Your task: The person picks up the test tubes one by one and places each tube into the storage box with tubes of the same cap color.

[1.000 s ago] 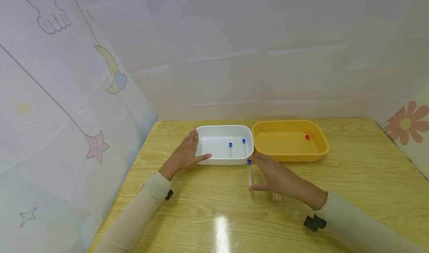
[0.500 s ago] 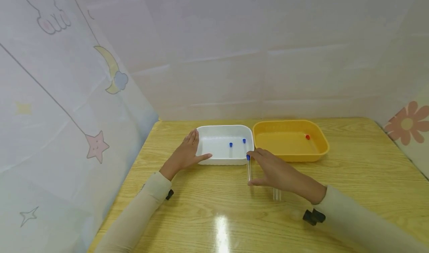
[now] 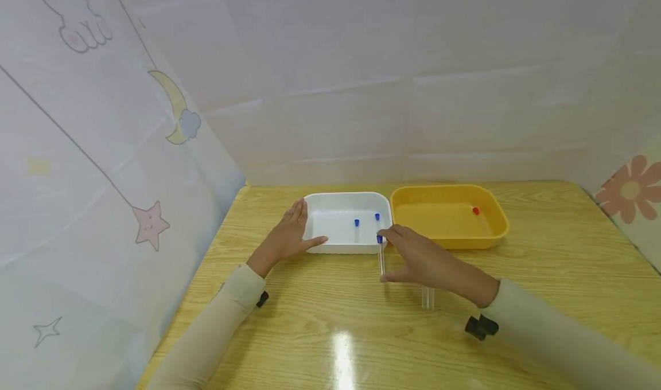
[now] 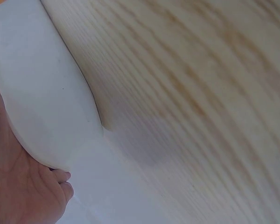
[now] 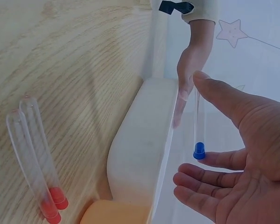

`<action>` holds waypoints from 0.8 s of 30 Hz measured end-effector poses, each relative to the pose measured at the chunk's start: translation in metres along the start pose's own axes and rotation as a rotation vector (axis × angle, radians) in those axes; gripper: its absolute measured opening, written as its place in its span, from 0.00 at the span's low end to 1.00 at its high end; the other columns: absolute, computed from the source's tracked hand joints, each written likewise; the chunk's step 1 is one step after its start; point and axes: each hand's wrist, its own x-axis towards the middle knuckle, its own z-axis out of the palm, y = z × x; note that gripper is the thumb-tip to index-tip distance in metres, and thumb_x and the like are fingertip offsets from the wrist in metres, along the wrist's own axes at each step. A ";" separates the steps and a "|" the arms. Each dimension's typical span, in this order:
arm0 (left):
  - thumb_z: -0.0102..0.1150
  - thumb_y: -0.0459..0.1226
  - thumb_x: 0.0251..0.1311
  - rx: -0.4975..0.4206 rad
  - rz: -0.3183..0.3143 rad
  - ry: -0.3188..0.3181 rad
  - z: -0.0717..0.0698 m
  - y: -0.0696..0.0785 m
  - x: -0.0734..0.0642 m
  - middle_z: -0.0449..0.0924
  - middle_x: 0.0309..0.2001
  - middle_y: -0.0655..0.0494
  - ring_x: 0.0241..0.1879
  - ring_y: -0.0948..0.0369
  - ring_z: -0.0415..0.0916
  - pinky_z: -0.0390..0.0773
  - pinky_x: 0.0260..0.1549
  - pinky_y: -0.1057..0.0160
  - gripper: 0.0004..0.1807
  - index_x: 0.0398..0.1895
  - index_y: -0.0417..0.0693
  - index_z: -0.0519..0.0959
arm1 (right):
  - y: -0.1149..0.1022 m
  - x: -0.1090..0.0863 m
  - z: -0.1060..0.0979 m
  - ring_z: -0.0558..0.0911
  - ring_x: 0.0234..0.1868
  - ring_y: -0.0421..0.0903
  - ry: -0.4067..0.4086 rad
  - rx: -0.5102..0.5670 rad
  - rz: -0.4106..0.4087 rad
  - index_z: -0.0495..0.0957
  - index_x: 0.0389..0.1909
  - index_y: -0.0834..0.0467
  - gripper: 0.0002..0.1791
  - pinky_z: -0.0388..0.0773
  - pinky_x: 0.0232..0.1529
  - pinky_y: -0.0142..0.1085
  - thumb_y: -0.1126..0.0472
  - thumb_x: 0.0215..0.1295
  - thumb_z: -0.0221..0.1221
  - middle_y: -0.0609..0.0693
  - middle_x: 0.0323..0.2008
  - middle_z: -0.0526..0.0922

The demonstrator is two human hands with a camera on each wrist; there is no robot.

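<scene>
My right hand (image 3: 426, 262) pinches a clear test tube (image 3: 381, 259) with a blue cap lengthwise, thumb at its rounded end and index finger at the cap. In the right wrist view the tube (image 5: 199, 114) is up at the rim of the white tray (image 5: 135, 144), the other fingers spread beside it. My left hand (image 3: 285, 238) rests against that tray's left side, fingers straight along the edge and thumb over the front rim. Inside the tray lie two blue-capped tubes, one with its cap (image 3: 357, 222) near the middle, the other (image 3: 377, 217) farther right.
A yellow tray (image 3: 454, 244) stands right beside the white one, with a red-capped tube (image 3: 475, 211) in it. Two red-capped test tubes (image 5: 28, 158) lie on the wooden table, partly hidden by my right hand in the head view. A printed cloth wall rises behind.
My right hand has lifted the blue-capped test tube and shifted it slightly left, so its cap now overlaps the white tray's front right corner. The left hand has stayed put.
</scene>
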 end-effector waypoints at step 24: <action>0.35 0.77 0.62 -0.003 0.005 0.008 0.001 -0.001 0.000 0.28 0.81 0.38 0.81 0.46 0.31 0.38 0.77 0.50 0.65 0.79 0.33 0.33 | 0.002 0.018 -0.011 0.74 0.65 0.61 -0.001 -0.028 -0.009 0.66 0.71 0.66 0.54 0.75 0.61 0.54 0.37 0.53 0.73 0.64 0.66 0.73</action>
